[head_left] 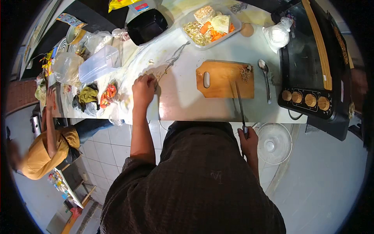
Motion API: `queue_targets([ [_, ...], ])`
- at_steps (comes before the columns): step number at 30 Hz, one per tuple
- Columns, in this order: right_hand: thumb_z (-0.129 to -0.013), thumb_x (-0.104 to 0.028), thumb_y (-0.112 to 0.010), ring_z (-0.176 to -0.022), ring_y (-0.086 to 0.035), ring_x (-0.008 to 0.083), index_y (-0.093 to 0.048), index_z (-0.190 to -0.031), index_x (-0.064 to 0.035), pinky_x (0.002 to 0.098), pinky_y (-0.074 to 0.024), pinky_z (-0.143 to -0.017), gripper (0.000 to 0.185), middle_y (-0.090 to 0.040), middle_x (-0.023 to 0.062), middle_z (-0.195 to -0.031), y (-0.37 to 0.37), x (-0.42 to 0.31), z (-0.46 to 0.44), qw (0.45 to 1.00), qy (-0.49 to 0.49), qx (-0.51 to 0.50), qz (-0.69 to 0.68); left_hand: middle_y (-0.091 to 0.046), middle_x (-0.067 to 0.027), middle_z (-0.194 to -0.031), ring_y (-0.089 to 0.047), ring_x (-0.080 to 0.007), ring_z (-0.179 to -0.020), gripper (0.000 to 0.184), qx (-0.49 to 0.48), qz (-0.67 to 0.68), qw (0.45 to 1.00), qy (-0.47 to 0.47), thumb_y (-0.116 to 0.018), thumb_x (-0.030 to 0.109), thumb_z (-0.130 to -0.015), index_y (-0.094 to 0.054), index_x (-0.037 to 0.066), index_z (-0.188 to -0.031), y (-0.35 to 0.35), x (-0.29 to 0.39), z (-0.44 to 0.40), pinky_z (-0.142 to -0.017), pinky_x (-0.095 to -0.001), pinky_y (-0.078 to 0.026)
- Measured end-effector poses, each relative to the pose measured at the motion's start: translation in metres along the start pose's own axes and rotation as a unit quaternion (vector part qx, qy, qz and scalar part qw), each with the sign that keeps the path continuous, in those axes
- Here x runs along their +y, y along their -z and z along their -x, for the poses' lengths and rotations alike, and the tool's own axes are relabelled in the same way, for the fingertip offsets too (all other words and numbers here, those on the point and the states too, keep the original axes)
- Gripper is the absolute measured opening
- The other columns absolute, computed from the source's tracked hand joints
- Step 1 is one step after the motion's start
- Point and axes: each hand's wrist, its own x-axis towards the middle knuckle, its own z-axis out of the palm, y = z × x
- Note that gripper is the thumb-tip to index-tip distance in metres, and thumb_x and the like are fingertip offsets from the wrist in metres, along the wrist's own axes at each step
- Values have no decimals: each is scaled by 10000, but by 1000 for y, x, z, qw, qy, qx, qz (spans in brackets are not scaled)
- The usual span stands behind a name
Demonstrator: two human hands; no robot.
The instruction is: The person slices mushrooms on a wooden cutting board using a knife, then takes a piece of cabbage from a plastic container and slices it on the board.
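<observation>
My right hand [248, 141] grips a knife [241, 107] by its handle at the counter's front edge. The long blade points away from me, its tip over the wooden cutting board [222, 80]. A small heap of chopped bits [245, 74] lies at the board's right end. My left hand [143, 91] rests low over the counter, left of the board, with fingers bunched together; what they may hold is hidden. Small peel scraps [160, 73] are scattered just beyond those fingers. A metal spoon [264, 72] lies to the right of the board.
A clear container [202, 46] of bean sprouts, cabbage and carrot stands at the back, beside a black tray [147, 27]. Bags and an empty plastic box [99, 64] crowd the left. An oven [311, 78] stands right; another person [50, 152] sits left.
</observation>
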Motion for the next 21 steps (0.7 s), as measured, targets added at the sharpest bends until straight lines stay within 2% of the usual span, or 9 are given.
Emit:
queue_targets([
  [3,-913,-268,-730,-622,-429,160,-568,-825,-12,348,-381,-584,316,-478,54,-674,-12,-3,7,1000,-17,-13,3,-689,-157,-859,-638,-396,-833,104,7,-29,999,-40,-692,141,-873,-680,38,-882,-1,-7,2,-738,-501,-504],
  [5,-912,-273,-733,-621,-432,162,-573,-828,-12,346,-382,-584,318,-482,55,-672,-19,-2,9,1000,2,-6,1,-678,-169,-892,-659,-338,-849,120,10,8,998,-53,-685,144,-906,-673,36,-958,-1,-10,3,-759,-434,-513],
  [6,-910,-279,-736,-620,-435,164,-577,-830,-13,343,-384,-584,320,-486,55,-670,-22,-1,11,1000,24,1,-1,-678,-169,-892,-659,-338,-849,120,8,8,999,-53,-685,144,-906,-673,36,-958,0,-11,4,-759,-434,-513],
  [8,-911,-280,-736,-622,-440,165,-582,-835,-12,347,-384,-584,318,-498,58,-671,-25,-1,13,1000,1,-1,-8,-667,-45,-894,-609,-152,-821,147,-81,221,963,132,-638,147,-982,-653,9,-1032,14,4,4,-736,-317,-486],
  [9,-912,-281,-736,-623,-446,167,-587,-840,-11,350,-385,-584,317,-510,62,-671,-27,-1,14,1000,-17,-2,-15,-667,-45,-894,-609,-152,-821,147,-82,220,963,132,-638,147,-982,-653,9,-1032,16,9,5,-736,-317,-486],
  [11,-912,-283,-737,-625,-452,163,-594,-847,-10,351,-389,-585,315,-520,63,-675,-29,4,12,1000,-11,-1,-28,-631,23,-930,-541,-63,-846,192,-79,419,893,143,-632,176,-1009,-656,23,-1124,19,20,5,-753,-244,-440],
  [15,-915,-279,-735,-626,-459,151,-606,-858,-10,352,-395,-586,304,-528,59,-674,-16,-3,6,999,-15,-8,-27,-636,29,-942,-551,-69,-862,222,-102,470,864,146,-637,166,-1004,-663,36,-1182,27,43,0,-767,-231,-422],
  [17,-915,-275,-733,-623,-458,146,-606,-858,-11,352,-393,-584,299,-529,56,-674,-11,6,-1,999,-5,-2,-46,-671,0,-1008,-581,-88,-922,270,-156,476,850,162,-611,172,-1017,-658,17,-1233,21,43,-3,-780,-241,-439],
  [21,-919,-261,-729,-623,-472,170,-600,-868,-2,362,-396,-586,294,-547,76,-696,9,-1,-11,998,-14,0,-62,-676,-12,-1008,-595,-100,-912,264,-133,476,857,148,-608,195,-1022,-658,25,-1217,12,65,-3,-770,-248,-435],
])
